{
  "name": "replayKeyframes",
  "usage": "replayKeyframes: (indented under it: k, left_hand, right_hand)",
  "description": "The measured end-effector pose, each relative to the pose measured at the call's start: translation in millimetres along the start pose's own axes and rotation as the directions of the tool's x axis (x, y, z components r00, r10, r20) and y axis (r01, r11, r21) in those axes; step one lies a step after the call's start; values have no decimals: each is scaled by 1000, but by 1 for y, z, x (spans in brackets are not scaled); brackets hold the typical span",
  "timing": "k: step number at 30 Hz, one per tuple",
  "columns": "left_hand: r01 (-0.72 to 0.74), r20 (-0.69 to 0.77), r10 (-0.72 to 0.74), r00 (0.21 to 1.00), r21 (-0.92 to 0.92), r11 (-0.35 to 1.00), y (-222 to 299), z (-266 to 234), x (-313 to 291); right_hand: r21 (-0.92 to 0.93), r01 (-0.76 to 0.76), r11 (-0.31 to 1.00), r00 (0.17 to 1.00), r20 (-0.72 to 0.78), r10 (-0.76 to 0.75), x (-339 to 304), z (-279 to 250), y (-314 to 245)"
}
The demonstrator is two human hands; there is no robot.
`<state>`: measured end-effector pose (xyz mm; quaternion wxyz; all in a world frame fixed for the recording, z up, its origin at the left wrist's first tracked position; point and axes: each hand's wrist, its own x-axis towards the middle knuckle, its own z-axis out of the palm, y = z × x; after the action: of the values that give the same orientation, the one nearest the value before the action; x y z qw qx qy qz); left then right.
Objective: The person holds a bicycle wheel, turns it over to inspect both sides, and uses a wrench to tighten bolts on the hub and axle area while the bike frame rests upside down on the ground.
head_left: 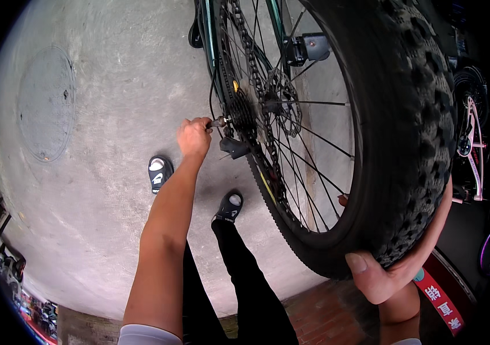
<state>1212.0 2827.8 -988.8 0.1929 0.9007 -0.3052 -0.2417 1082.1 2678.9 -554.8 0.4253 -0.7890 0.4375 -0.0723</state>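
A bicycle's rear wheel with a thick, knobby black tire (423, 132) fills the right half of the view. My left hand (194, 138) is closed around a short metal wrench-like tool (218, 122), whose tip meets the axle end beside the cassette (241, 113). Just below hangs a black rear derailleur (234, 148), with the chain (271, 141) running past. My right hand (371, 277) wraps the tire low on the right, thumb against its sidewall. A fingertip shows inside the rim; its other fingers are mostly hidden behind the tire.
Green frame tubes (208, 34) rise at the top, near a black brake caliper (308, 49). My slippered feet (227, 207) stand on concrete near the wheel. A round cover (47, 103) lies in the floor at left. A pink bicycle frame (475, 149) stands at right, beyond the tire.
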Motion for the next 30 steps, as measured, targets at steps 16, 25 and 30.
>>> replayKeyframes:
  k: [16, 25, 30]
  left_hand:
    - [409, 348, -217, 912, -727, 551, 54, -68, -60]
    - [621, 777, -10, 629, -495, 608, 84, -125, -88]
    - [620, 819, 25, 573, -454, 640, 93, -142, -76]
  right_hand:
    - [-12, 55, 998, 998, -13, -55, -4, -5, 15]
    - [12, 70, 997, 997, -15, -70, -2, 0, 12]
    - [6, 65, 998, 998, -23, -65, -3, -1, 13]
